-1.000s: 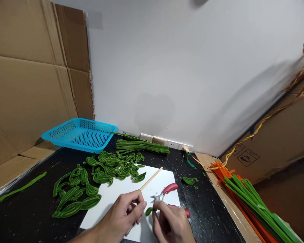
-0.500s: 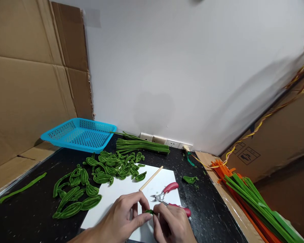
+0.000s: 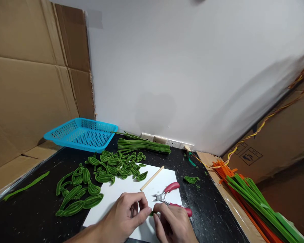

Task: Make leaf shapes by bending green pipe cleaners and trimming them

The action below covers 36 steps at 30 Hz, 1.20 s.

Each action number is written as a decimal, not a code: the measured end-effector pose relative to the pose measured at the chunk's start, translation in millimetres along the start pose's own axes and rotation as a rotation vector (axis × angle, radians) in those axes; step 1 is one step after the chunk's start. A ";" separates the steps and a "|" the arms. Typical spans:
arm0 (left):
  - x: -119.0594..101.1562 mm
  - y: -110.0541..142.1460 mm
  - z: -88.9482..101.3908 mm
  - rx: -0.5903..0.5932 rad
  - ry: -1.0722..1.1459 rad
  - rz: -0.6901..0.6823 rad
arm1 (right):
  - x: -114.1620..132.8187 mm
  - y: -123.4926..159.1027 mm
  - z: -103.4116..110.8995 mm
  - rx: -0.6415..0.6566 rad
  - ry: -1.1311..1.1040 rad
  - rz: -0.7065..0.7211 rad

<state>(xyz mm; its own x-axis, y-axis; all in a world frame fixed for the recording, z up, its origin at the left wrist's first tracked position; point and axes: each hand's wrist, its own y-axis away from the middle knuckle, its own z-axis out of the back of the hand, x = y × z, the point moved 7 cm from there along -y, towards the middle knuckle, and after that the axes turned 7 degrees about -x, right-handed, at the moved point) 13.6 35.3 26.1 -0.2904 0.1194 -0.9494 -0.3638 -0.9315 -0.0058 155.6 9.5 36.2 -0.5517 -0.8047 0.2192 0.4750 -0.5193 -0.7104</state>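
Observation:
Low over the white paper [image 3: 121, 195], my left hand [image 3: 125, 214] and my right hand [image 3: 173, 219] meet fingertip to fingertip. Both pinch a small green pipe-cleaner piece [image 3: 152, 213], mostly hidden between the fingers. Just beyond my right hand lie cutting pliers [image 3: 172, 187] with red handles, jaws apart. A thin wooden stick [image 3: 152, 178] rests on the paper ahead of my left hand. Many leaf shapes of coiled green pipe cleaner [image 3: 105, 178] are heaped at the paper's far left corner, and larger ones [image 3: 72, 208] lie left of it.
A blue perforated basket [image 3: 98, 148] stands at the back left. Dark green pipe cleaners [image 3: 143, 146] lie bundled by the wall sockets [image 3: 173, 144]. One leaf [image 3: 191, 179] sits right of the paper. Orange [image 3: 223, 170] and bright green strips [image 3: 255, 199] lie along the right edge.
My left hand has moved right to meet my right hand and now grips the green piece too. The piece, visible earlier, is now mostly covered by fingertips.

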 end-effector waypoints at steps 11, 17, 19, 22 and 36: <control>7.9 1.6 -2.1 0.009 -0.051 0.019 | -7.0 7.2 -7.6 0.049 0.043 -0.054; 7.8 0.8 -4.0 0.022 -0.060 -0.032 | -8.2 6.5 -7.2 -0.011 0.075 -0.061; 6.8 2.2 -5.1 0.036 -0.081 -0.074 | -9.1 7.8 -8.1 -0.022 0.059 -0.077; 4.6 4.3 -5.2 0.038 -0.118 -0.115 | -9.5 10.9 -12.2 0.003 0.002 -0.103; 0.2 5.7 -6.1 0.005 -0.131 -0.086 | -3.0 15.6 -17.0 -0.006 -0.047 -0.146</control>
<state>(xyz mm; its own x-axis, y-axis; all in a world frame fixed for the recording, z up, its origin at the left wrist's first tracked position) 17.0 27.9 23.9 -0.3713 0.2426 -0.8963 -0.3962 -0.9144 -0.0834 153.1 8.7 13.1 -0.5820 -0.7334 0.3512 0.3882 -0.6301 -0.6725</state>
